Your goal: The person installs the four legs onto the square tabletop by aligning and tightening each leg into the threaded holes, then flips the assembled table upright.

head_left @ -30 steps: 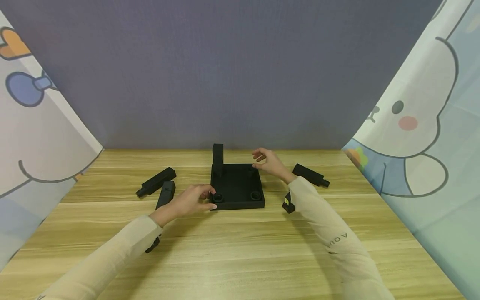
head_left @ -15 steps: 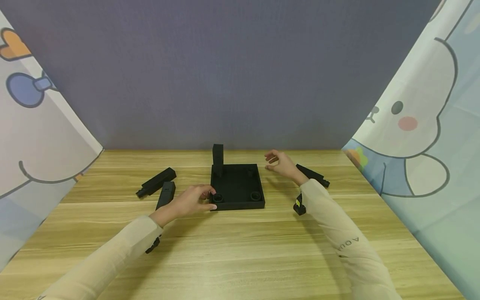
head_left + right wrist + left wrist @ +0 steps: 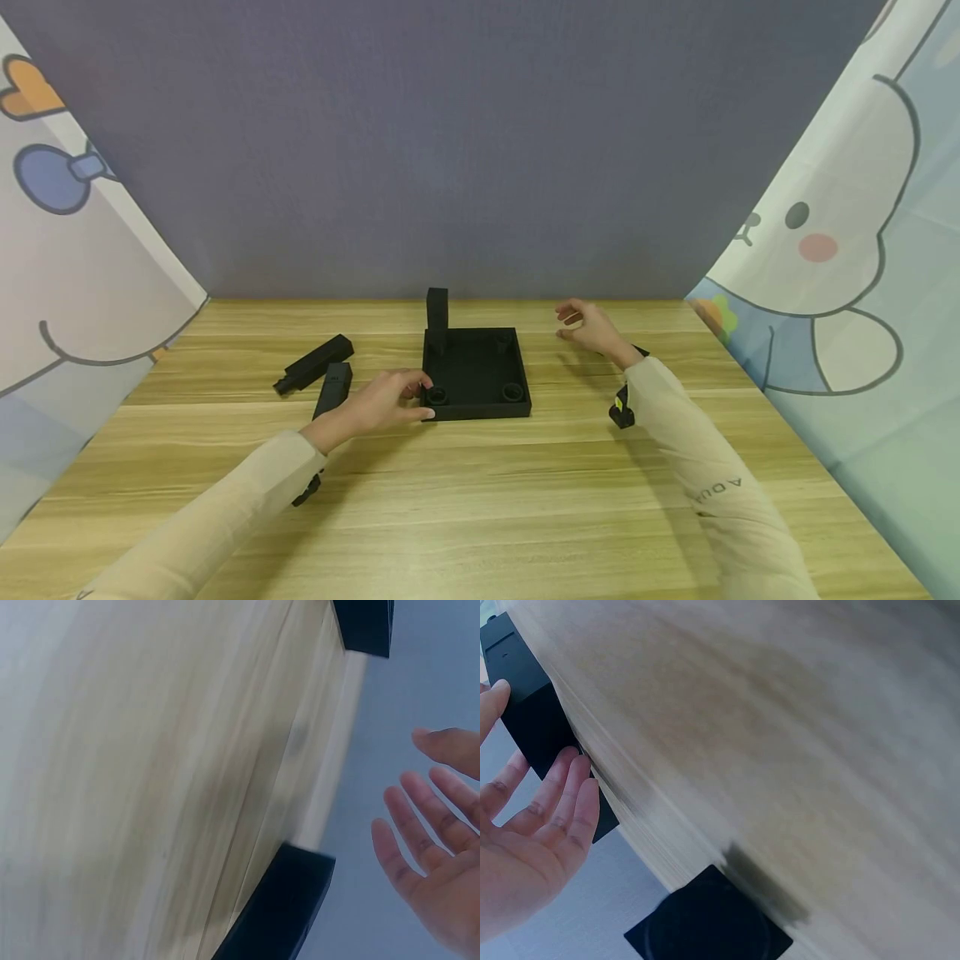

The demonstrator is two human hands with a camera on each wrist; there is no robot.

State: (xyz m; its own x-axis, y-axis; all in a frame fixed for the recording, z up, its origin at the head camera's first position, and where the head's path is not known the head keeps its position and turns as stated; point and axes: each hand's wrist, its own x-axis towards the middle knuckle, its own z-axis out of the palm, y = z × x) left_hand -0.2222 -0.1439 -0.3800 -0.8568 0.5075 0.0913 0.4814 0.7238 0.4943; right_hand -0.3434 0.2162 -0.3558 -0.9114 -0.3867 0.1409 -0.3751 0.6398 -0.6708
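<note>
My left hand [image 3: 386, 402] holds the near left corner of a black square base [image 3: 476, 367], with walls and round sockets at its corners. In the left wrist view its thumb and fingertips lie against the base [image 3: 540, 727]. A black square post [image 3: 437, 317] stands upright in the base's far left corner. To the right of the base, my right hand [image 3: 596, 329] hangs over the table with loosely bent fingers and holds nothing. Behind its wrist lies a black leg [image 3: 640, 351], mostly hidden in the head view; its square end [image 3: 281, 900] shows in the right wrist view.
Two more black legs lie on the wooden table [image 3: 480, 500] left of the base: one angled leg [image 3: 315, 362] with a narrower tip, and a second leg [image 3: 333, 385] partly behind my left wrist. A grey panel [image 3: 465, 150] rises along the table's back edge.
My right hand has moved rightward, from over the base's far right corner to near the leg on the right. The left hand and base have stayed in place.
</note>
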